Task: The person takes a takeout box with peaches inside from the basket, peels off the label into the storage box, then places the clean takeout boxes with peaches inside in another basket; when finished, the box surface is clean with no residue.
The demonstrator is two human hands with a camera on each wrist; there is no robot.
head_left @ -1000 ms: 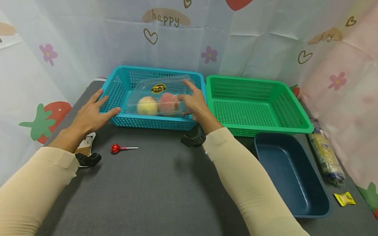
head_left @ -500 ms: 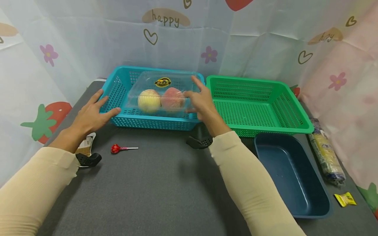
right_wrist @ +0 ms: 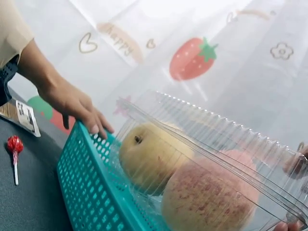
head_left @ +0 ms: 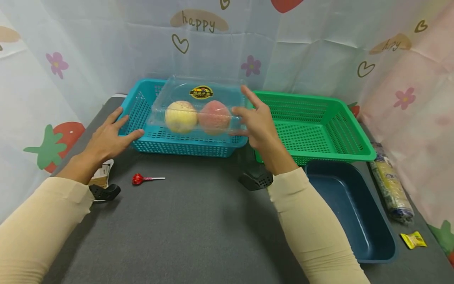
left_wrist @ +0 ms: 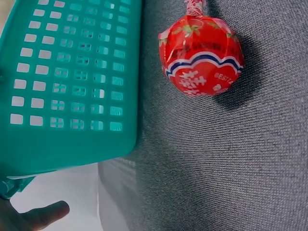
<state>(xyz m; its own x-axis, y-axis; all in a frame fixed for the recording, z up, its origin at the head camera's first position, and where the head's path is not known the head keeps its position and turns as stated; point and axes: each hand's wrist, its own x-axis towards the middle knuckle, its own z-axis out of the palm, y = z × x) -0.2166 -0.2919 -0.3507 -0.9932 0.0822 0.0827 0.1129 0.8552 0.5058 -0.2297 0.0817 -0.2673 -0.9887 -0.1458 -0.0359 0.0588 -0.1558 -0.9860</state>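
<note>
A clear plastic clamshell box (head_left: pixel 198 108) with a yellow apple (head_left: pixel 181 117) and a pink-red apple (head_left: pixel 214 117) hangs just above the blue basket (head_left: pixel 149 138). My right hand (head_left: pixel 253 120) grips its right end between thumb and fingers, with the index finger pointing up. In the right wrist view the box (right_wrist: pixel 202 159) sits close over the basket (right_wrist: pixel 91 192). My left hand (head_left: pixel 106 138) rests with spread, fairly straight fingers on the basket's left front corner. In the left wrist view the basket wall (left_wrist: pixel 72 72) and a red lollipop (left_wrist: pixel 201 55) fill the frame.
A green basket (head_left: pixel 354 138) stands right of the blue one, with a dark blue tray (head_left: pixel 372 244) in front of it. The lollipop (head_left: pixel 140 179) and a small card (head_left: pixel 102 173) lie near my left wrist. A long packet (head_left: pixel 391 189) and a yellow sweet (head_left: pixel 413 239) lie at the right edge.
My right hand has lifted the clamshell box up out of the blue basket and a little to the right. The left hand has stayed on the basket's corner.
</note>
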